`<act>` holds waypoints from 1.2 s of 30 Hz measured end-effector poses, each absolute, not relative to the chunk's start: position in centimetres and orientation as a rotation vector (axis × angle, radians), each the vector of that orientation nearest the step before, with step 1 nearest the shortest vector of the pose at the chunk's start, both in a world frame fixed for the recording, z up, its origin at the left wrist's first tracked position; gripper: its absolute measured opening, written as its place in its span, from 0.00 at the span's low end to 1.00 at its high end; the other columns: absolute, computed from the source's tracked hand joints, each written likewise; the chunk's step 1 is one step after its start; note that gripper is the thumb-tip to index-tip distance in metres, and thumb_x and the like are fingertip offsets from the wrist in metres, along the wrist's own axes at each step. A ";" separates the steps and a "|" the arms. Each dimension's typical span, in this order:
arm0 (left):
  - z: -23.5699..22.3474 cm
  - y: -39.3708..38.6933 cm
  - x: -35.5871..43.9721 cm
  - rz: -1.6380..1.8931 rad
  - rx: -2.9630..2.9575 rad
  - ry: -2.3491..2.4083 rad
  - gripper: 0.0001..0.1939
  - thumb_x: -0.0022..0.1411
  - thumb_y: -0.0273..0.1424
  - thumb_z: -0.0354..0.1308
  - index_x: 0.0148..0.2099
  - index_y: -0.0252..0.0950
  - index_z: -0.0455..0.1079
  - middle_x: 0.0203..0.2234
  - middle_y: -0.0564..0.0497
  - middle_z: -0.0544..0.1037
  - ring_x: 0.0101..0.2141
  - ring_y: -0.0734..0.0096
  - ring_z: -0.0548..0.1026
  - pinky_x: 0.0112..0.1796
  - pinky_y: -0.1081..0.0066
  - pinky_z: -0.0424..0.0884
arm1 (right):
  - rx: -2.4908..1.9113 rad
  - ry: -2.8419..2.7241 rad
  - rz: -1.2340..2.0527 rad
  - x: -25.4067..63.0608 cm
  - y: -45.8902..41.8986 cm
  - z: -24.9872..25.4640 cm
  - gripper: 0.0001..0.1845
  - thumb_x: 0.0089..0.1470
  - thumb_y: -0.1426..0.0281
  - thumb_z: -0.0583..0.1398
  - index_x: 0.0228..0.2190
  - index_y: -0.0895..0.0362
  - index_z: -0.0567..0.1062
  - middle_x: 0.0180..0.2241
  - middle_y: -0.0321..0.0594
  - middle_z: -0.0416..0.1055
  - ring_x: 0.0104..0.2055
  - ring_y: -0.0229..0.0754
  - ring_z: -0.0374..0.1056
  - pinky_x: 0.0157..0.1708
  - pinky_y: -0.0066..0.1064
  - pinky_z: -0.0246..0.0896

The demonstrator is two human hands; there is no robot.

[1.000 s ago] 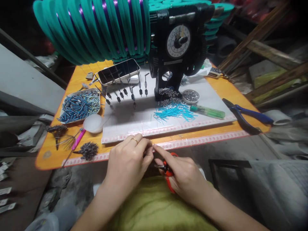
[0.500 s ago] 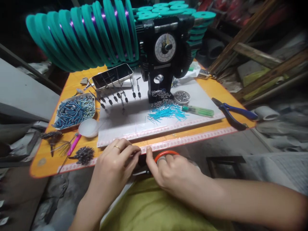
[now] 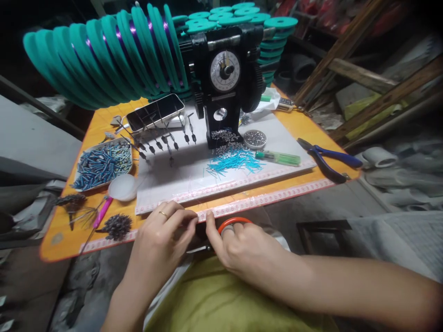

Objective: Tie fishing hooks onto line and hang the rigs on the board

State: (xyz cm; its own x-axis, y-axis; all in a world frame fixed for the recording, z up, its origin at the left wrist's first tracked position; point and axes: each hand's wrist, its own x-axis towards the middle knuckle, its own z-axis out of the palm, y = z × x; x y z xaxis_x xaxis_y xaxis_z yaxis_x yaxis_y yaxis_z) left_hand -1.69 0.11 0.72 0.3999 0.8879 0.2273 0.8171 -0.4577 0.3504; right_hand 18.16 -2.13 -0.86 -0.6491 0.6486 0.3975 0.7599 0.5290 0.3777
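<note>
At the front edge of the orange table (image 3: 55, 237), my left hand (image 3: 162, 237) is closed, thumb and fingertips pinched together. What it pinches is too fine to make out. My right hand (image 3: 244, 246) is closed around scissors with an orange handle (image 3: 235, 221); their blade (image 3: 199, 249) points left, below my left fingertips. My right index finger stretches to the measuring tape (image 3: 256, 201) along the edge. Behind the hands lies a white board (image 3: 166, 184) carrying a heap of thin blue pieces (image 3: 233, 161), grey beads (image 3: 224, 138) and a round dish of silver bits (image 3: 255, 138).
A black machine (image 3: 224, 106) with teal spools (image 3: 104, 60) stands behind the board, hooked weights (image 3: 169, 143) hanging at its left. Around are a phone (image 3: 155, 113), a tray of blue pieces (image 3: 104, 163), a white cup (image 3: 122, 187), a green-capped tube (image 3: 277, 158) and pliers (image 3: 325, 159).
The whole view has shifted slightly, so the table and machine sit a little further left. Both hands keep nearly the same pose, and the scissors stay in my right hand.
</note>
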 end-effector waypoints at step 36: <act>-0.2 -1.5 -1.4 1.078 2.414 1.565 0.08 0.57 0.22 0.64 0.35 0.40 0.72 0.30 0.60 0.77 0.41 0.80 0.73 0.50 0.72 0.62 | -1.239 -2.284 0.464 18.6 -4.1 -3.8 0.25 0.57 0.51 0.53 0.47 0.56 0.68 0.25 0.30 0.67 0.27 0.16 0.59 0.30 0.14 0.40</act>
State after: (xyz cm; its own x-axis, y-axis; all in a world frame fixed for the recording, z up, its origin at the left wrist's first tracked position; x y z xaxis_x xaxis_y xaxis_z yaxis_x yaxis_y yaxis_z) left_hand -1.38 -1.50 -0.19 0.2359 0.8239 0.5153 0.7753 -0.4793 0.4114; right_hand 18.62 -4.09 -3.78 -0.4630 0.8469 0.2615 0.6779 0.5284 -0.5111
